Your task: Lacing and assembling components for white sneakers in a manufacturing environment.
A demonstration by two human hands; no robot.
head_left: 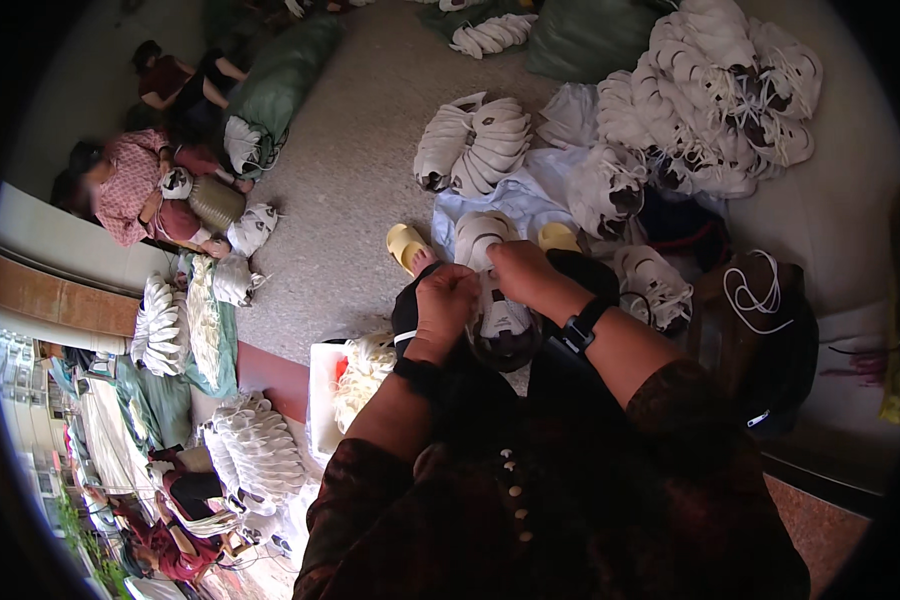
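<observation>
A white shoe upper (502, 318) with a dark opening rests on my lap, between my knees. My left hand (447, 302) is closed at its left side, fingers pinched together. Above the upper's middle, my right hand (520, 270) is also closed, its fingertips pointing toward the left hand. Whatever thin thing the fingers pinch is too small to make out. Just beyond the hands shows the rounded white part of an upper (482, 232). A white box (324, 405) by my left knee holds a bundle of cream-white laces (366, 372).
Nested white uppers (473, 145) lie ahead near a pale blue cloth (470, 205). A big heap of uppers (720, 90) stands far right. A dark bag (785, 350) with a loose white lace (755, 290) is at my right. Other people (135, 185) sit at the left.
</observation>
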